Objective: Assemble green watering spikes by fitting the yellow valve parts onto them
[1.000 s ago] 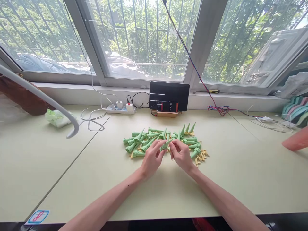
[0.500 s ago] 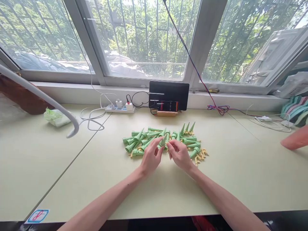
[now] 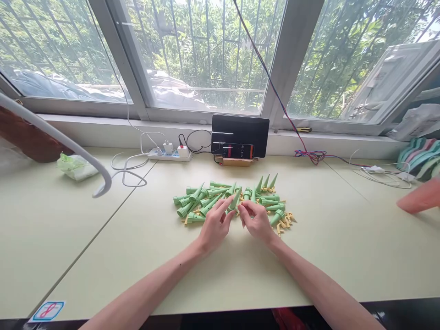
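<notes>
My left hand (image 3: 214, 223) is closed around the lower part of a green plastic plant-watering spike (image 3: 235, 200), its pointed end up and leaning right. Just to its right, my right hand (image 3: 256, 222) is closed in a pinch close to the spike; whatever sits between those fingertips is too small and hidden to tell. Around both hands lie many similar green spikes (image 3: 197, 218), mostly on their sides. Three spikes (image 3: 266, 182) stand point up at the back right of the pile. Small yellow nozzles (image 3: 284, 222) are heaped beside the right hand.
Behind the pile a black tablet (image 3: 240, 130) and a phone (image 3: 239, 151) lean on a brown stand. A power strip (image 3: 170, 155) with white cables lies at back left. A white curved bar (image 3: 99, 172) reaches in from the left, and an orange-red object (image 3: 419, 197) from the right.
The spike in my left hand shows more of its length and stands a little higher. Both hands stay nearly in place; the view has shifted slightly.
</notes>
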Tool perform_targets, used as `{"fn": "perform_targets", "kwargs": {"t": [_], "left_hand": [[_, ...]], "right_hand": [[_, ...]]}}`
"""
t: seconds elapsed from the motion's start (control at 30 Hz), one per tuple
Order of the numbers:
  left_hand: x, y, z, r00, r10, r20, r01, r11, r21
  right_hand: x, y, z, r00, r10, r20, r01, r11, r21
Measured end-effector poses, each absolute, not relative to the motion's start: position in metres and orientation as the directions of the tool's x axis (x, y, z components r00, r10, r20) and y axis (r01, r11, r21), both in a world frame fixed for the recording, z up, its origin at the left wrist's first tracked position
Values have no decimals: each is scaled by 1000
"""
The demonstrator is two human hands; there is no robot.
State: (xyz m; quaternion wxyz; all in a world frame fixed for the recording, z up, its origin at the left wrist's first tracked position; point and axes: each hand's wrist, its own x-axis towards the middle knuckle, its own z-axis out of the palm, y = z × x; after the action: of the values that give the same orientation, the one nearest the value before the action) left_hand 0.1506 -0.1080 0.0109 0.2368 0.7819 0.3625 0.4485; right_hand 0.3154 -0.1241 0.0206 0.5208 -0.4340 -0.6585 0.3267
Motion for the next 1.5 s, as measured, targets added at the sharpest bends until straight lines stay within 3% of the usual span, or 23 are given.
{"fn": "perform_targets", "kwargs": {"t": [0.23,0.8,1.2,1.5], "left_hand": [[152,-110,14,334,824,458,358,-560,747],[153,-110,15,245,842,480,390,-539,747],[152,-110,15,245,824,511,395,-566,723],[150,-109,14,283,809,516,324,-587,742]], "right_hand": [[317,-124,21,-90,895,436,276,443,-853],[317,-122,16,-164,820,548,429,560,-709],[314,-124,20,-127,884,450,313,466,-828],[314,-126,24,-124,956,267,96,279,-955]]}}
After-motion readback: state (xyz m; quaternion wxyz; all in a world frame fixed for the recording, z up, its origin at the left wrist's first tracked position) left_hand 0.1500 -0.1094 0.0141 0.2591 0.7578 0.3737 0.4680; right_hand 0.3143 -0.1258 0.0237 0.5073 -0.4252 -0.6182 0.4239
